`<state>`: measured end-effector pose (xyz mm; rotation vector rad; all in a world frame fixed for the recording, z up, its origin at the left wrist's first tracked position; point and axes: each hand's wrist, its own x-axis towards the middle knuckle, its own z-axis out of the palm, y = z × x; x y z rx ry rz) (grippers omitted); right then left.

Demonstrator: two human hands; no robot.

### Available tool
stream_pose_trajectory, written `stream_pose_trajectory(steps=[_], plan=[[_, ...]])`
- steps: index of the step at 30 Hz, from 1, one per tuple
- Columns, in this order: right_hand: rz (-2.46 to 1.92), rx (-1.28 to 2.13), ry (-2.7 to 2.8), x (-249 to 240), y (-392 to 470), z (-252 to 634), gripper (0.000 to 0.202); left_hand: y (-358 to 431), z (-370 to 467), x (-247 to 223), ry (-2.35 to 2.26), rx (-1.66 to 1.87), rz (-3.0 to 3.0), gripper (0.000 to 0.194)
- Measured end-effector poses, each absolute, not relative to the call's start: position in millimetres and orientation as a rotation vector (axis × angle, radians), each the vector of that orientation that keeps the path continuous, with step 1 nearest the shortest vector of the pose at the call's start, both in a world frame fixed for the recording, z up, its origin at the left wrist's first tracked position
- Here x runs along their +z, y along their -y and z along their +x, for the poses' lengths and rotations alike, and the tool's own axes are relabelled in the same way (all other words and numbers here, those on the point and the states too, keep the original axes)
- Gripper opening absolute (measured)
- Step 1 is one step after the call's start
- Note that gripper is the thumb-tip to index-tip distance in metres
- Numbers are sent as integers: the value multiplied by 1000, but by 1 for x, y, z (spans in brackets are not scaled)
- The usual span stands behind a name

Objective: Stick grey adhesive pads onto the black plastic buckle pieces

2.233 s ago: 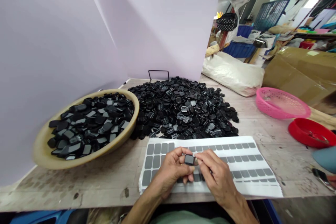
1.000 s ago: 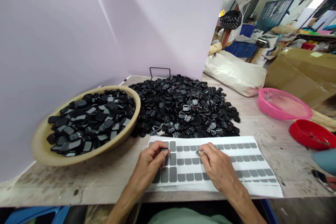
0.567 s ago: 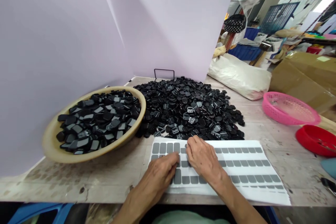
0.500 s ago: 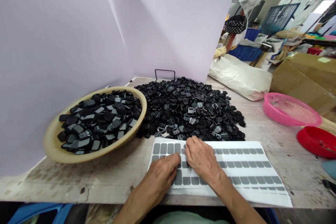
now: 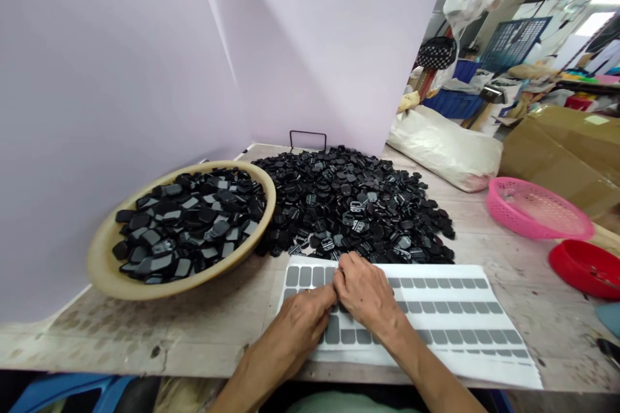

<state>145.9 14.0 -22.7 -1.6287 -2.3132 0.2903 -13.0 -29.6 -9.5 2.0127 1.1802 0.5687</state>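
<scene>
Both hands have closed together since a second ago: the right hand (image 5: 364, 290) pinches at a grey sticker on the white sticker sheet (image 5: 436, 316) at six o'clock, and the left hand (image 5: 303, 322) lies flat, pinning it. Peeling slowly from a corner seems best.

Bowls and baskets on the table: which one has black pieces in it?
The tan bowl on the left, heaped with black pieces. The pink basket looks empty, and the red bowl shows no black pieces.

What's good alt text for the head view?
Left hand and right hand meet fingertips on a white sheet of grey stickers, before a heap of black plastic parts and a tan bowl holding more.
</scene>
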Motion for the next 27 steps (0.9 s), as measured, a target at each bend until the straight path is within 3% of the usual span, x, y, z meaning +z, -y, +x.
stream_pose_trajectory(steps=[7, 10, 13, 18, 22, 27], plan=[[-1419, 607, 2186, 3, -17, 158, 16, 32, -15, -12, -1279, 457, 2138, 19], [-1360, 831, 2031, 11, -11, 175, 19, 25, -33, 3, -1400, 647, 2150, 19], [-1357, 1117, 1802, 8, -2, 194, 19, 8, -65, 33, -1812, 1026, 2210, 23], [-1422, 1262, 1630, -9, 10, 218, 19, -24, -89, 75, -2547, 1064, 2338, 33], [-1437, 1302, 1594, -15, 14, 224, 19, -40, -55, 61, -2252, 961, 2438, 29], [-1434, 1311, 1574, -14, 16, 225, 20, -58, -3, 8, -1821, 365, 2439, 15]])
